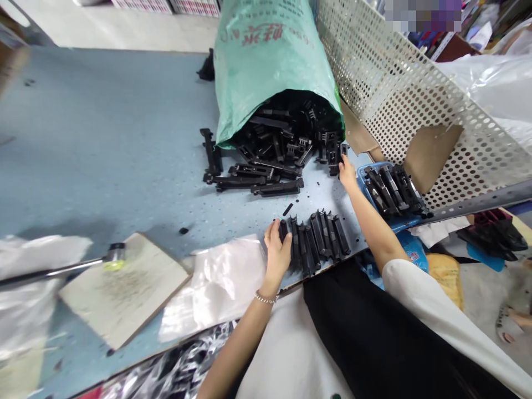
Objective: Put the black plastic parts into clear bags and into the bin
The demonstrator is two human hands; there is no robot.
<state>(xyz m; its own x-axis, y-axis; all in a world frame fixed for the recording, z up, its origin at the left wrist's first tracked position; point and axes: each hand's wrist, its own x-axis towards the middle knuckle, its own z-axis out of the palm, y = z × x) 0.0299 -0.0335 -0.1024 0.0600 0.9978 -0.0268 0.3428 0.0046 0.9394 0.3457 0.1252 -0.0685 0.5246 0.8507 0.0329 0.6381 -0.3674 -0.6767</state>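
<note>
A green woven sack [270,55] lies on its side on the blue work table [103,144], and black plastic parts [282,138] spill from its mouth. My right hand [347,173] reaches the edge of that pile, its fingertips pinching a small black part [344,148]. My left hand [277,249] presses against the end of a tight row of black plastic parts [316,241] standing side by side near the table's front edge. A loose black part [287,209] lies just above that row.
A blue tray [390,191] of black parts stands to the right, under a perforated metal sheet [399,100]. A metal-shafted tool [62,271] lies across a dusty beige board [124,288]. Clear plastic film [211,291] lies near my left hand.
</note>
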